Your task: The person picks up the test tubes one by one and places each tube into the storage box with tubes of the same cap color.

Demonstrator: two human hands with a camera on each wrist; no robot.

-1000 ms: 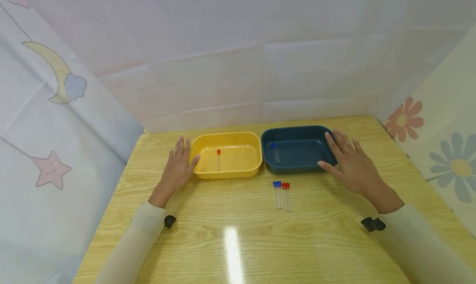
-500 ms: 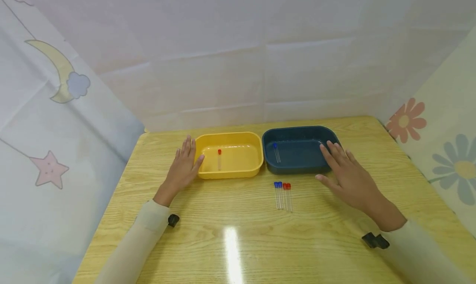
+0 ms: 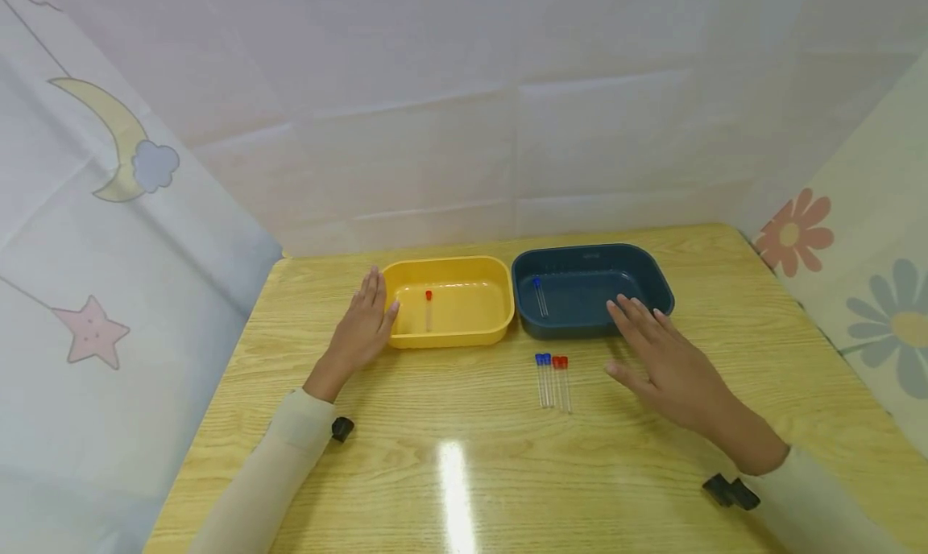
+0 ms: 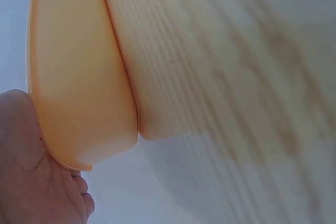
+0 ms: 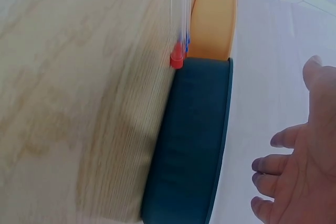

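My left hand (image 3: 361, 328) lies with straight fingers along the left end of the yellow tray (image 3: 449, 341), its thumb at the rim. My right hand (image 3: 670, 369), fingers extended and holding nothing, hovers by the front right part of the dark blue tray (image 3: 580, 328). Left of that hand, two blue-capped tubes (image 3: 543, 381) and two red-capped tubes (image 3: 561, 385) lie side by side on the table. One red-capped tube (image 3: 428, 311) lies in the yellow tray, and one blue-capped tube (image 3: 540, 296) in the dark blue one. The right wrist view shows the red caps (image 5: 177, 56) near the blue tray's corner.
Both trays stand end to end near the back of the wooden table (image 3: 377, 457). A pale cloth (image 3: 406, 135) hangs behind it, with printed cloths (image 3: 877, 216) at the sides. Each sleeve has a black wrist piece (image 3: 731, 492) beneath it.
My right hand has moved left and toward me, from the blue tray's right end to its front right. My left hand has shifted slightly right against the yellow tray. The tubes stay put.
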